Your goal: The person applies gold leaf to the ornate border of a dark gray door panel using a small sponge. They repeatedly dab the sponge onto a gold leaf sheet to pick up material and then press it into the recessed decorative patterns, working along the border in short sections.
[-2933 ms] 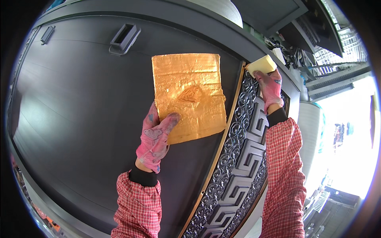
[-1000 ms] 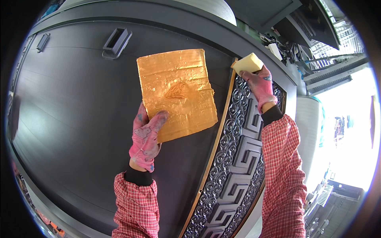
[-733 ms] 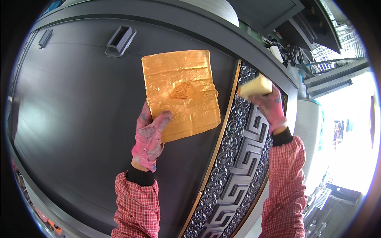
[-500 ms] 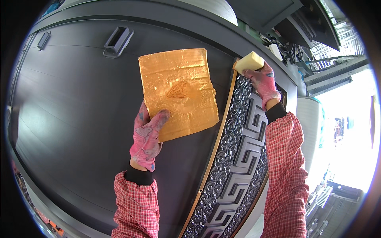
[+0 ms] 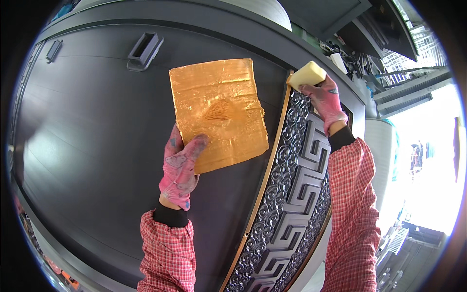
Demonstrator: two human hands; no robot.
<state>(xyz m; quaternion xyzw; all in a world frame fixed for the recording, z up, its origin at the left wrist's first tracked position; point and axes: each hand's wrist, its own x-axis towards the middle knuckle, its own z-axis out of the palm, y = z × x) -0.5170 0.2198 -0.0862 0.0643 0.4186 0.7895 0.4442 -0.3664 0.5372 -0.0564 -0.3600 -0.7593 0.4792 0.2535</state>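
Observation:
In my left hand (image 5: 180, 168), gloved in stained pink, is a square board coated in gold paint (image 5: 224, 131), gripped at its lower left edge with the thumb on top. A wrinkled smear of gold paint marks its middle. My right hand (image 5: 328, 100), in a like glove, pinches a pale yellow sponge (image 5: 308, 76). The sponge sits at the upper end of a narrow gold edge strip (image 5: 260, 204), seemingly touching it. That strip borders a dark carved panel (image 5: 299, 194) with a raised key pattern and rows of swirls.
A large dark grey door (image 5: 97, 146) fills the left, with a recessed handle (image 5: 144, 51) and a small fitting (image 5: 54, 50) at its far edge. Beyond the frame at upper right lies a heap of clutter (image 5: 357, 63). A white roll (image 5: 379, 151) stands to the right.
My right hand and the sponge have shifted very slightly to the right and up along the strip's end. The left hand and gold board stay almost still.

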